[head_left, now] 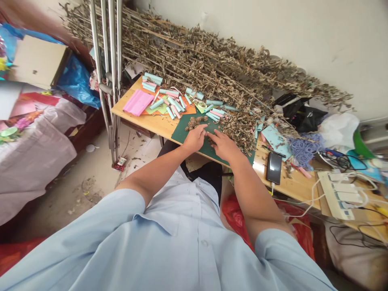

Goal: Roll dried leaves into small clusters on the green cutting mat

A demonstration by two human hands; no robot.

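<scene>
My left hand [195,138] rests over the green mat [179,131], its fingers drawn together near the fingertips of my other hand. What they hold, if anything, is too small to make out. Beside it lies a small pile of brown dried clumps [194,122]. My right hand [223,144] is over the mat too, fingers stretched out and somewhat apart, with nothing visible in them. Close to its right side is a heap of dried leaves [241,131]. Rolled blue and pink paper tubes [214,114] lie just behind the hands.
Long dried plant stalks [194,56] cover the table's back. Metal crutches [110,81] stand at the left. A pink sheet [138,102] lies on the wooden table [154,124]. Rightward are a phone [274,167], blue yarn [306,148] and a power strip [335,196] with cables.
</scene>
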